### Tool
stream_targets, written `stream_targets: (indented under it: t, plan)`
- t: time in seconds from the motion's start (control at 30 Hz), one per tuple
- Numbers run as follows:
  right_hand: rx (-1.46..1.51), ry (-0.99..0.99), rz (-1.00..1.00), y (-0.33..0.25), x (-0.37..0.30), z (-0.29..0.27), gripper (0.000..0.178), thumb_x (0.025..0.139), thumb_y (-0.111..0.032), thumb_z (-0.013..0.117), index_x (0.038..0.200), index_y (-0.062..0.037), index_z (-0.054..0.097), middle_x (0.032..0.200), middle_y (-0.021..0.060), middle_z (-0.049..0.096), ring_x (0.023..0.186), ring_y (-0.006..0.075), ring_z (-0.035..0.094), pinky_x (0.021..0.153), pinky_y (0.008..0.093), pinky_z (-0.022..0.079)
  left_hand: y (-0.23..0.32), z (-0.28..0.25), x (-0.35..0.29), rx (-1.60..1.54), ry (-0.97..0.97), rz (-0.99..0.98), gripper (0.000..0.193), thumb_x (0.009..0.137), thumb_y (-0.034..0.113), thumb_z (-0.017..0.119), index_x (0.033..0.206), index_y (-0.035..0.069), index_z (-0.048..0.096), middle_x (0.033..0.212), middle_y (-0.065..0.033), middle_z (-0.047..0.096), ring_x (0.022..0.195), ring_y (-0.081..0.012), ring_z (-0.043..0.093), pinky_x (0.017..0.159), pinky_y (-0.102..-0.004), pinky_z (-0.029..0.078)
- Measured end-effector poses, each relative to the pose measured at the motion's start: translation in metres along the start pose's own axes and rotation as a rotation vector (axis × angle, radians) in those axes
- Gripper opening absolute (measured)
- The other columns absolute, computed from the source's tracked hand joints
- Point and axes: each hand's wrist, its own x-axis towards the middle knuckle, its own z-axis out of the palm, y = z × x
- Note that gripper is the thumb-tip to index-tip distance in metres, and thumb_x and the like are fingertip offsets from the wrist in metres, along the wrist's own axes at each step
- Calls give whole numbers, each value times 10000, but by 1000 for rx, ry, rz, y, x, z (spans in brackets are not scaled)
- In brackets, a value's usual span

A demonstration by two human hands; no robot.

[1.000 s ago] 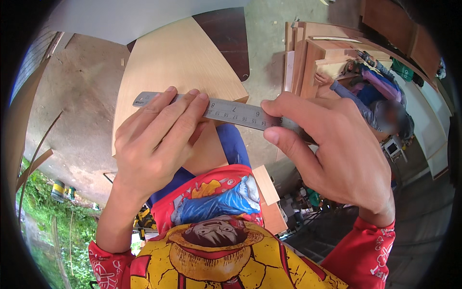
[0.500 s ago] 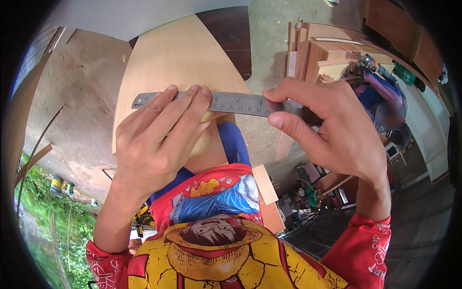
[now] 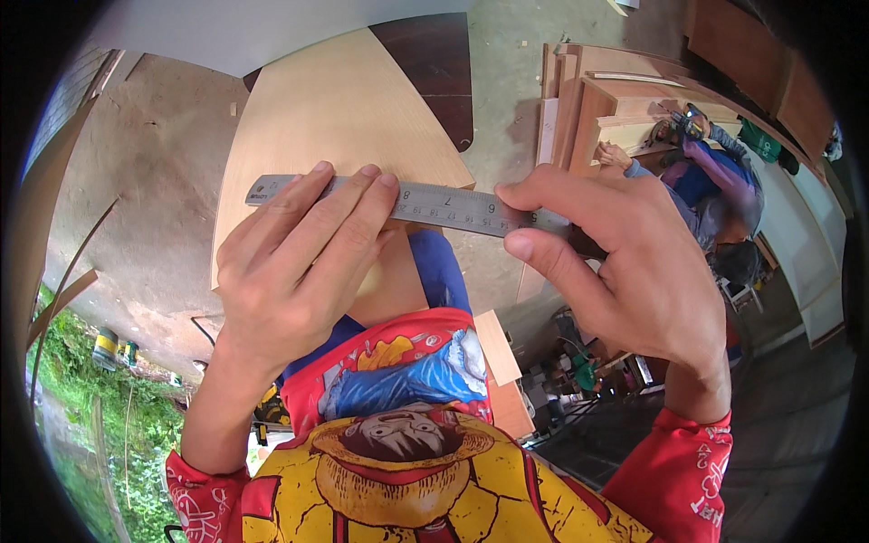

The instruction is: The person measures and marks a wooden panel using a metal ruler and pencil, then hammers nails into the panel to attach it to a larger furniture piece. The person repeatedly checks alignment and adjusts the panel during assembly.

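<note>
A steel ruler (image 3: 444, 208) spans both hands, lying across the near part of a pale wood-grain board (image 3: 339, 100). My left hand (image 3: 285, 271) holds the ruler near its left end, its fingers straight and close together over the metal; the thumb is hidden beneath. My right hand (image 3: 638, 262) pinches the other part between thumb and forefinger, out past the board's right edge. The ruler's right end tilts a little toward me, and its tip is hidden behind the right hand. Under my left hand, a smaller pale wood piece (image 3: 391, 290) reaches back toward my lap.
Beyond the board lies a dark brown panel (image 3: 430, 77) on the concrete floor. At right, a co-worker (image 3: 715, 181) handles a tool by a wooden cabinet frame (image 3: 593, 109). Tools and clutter (image 3: 597, 362) lie at lower right; grass (image 3: 118, 425) shows at lower left.
My right hand has dropped slightly toward me, tipping the ruler's right end down with it. My left hand has barely shifted. The co-worker's arms and tool have moved.
</note>
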Motion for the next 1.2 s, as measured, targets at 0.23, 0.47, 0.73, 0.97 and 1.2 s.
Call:
stream_targets:
  t: [0.23,0.47,0.73,0.97,1.2]
  plan:
    - [15,7,-11,4,3,1,233,1021,-169,794,1185,-16,732,898,194,763,741,411,746,649,385,567,2,-3,0,6,-31,-23,426,805,185,864,1197,22,828,1129,-108,830,962,-300,812,890,-392,696]
    - [8,-3,-27,4,4,-1,237,1015,-178,803,1173,-15,733,877,192,752,745,414,736,653,408,560,1,-1,-1,-11,4,-22,431,778,174,882,1181,28,832,1123,-101,833,961,-301,811,874,-390,697]
    - [11,19,-33,2,2,-2,240,1009,-176,805,1177,-19,738,878,177,755,724,396,731,647,412,552,2,-2,-1,2,-19,-28,418,785,157,887,1182,36,835,1119,-92,836,959,-296,818,864,-376,695]
    - [-73,44,-73,5,1,3,250,1023,-201,796,1183,-16,744,883,165,756,698,375,716,640,414,542,0,0,-2,-22,-11,-11,445,774,147,907,1195,28,832,1122,-102,837,952,-295,821,872,-377,699]
    - [-54,29,-68,10,8,2,243,1021,-211,797,1162,-19,748,874,143,749,666,353,684,616,413,518,1,-1,-6,-60,-79,-85,456,814,100,928,1255,54,823,1202,-93,845,1096,-325,820,953,-403,672]
